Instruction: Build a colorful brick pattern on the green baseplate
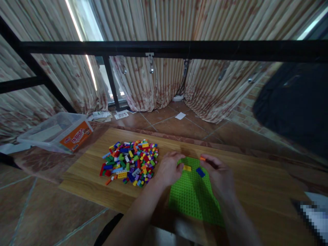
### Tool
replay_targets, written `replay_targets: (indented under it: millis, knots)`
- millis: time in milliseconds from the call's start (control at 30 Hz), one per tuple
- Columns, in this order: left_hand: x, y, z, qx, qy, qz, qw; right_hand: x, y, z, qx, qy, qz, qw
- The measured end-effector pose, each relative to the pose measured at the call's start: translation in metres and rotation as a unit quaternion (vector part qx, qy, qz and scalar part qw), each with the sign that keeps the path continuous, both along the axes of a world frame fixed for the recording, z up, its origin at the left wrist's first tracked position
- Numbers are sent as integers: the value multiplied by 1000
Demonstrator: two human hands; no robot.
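**Wooden table (256, 184), green baseplate (184, 201) on its near side**

From my remote seat I see the table running left to right. The baseplate lies right of centre, bright lime, roughly rectangular, covered in rows of small studs; a soft shadow darkens its middle. To its left, a loose heap of mixed bricks (135, 162), many colours and lengths.

Right hand (220, 172): over the baseplate's far right part, thumb and fingertip pinched together on an orange brick (202, 158). Left hand (170, 169): at the far left corner, thumb just beside a yellow brick (187, 168); I cannot tell whether it grips the edge.

Blue brick (200, 172): oblong, dark, slanted in my view, near the right thumb. Yellow one: oblong, lying crosswise. Orange: smallest visible portion, partly covered by fingers.
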State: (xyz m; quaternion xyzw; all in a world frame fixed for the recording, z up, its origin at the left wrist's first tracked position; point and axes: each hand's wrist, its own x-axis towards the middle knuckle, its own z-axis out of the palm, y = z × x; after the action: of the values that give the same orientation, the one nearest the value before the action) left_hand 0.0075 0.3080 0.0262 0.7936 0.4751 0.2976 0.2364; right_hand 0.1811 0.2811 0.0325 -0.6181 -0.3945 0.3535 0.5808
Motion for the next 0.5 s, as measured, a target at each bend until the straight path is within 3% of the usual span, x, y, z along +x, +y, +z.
replay_targets:
  millis: [300, 500]
  knots:
    - [44, -13, -2, 44, 103, -105, 988, 24, -1, -8, 8, -112, -7, 994]
    - [57, -14, -2, 34, 133, -90, 986, 32, -2, -9, -8, -168, 11, 986]
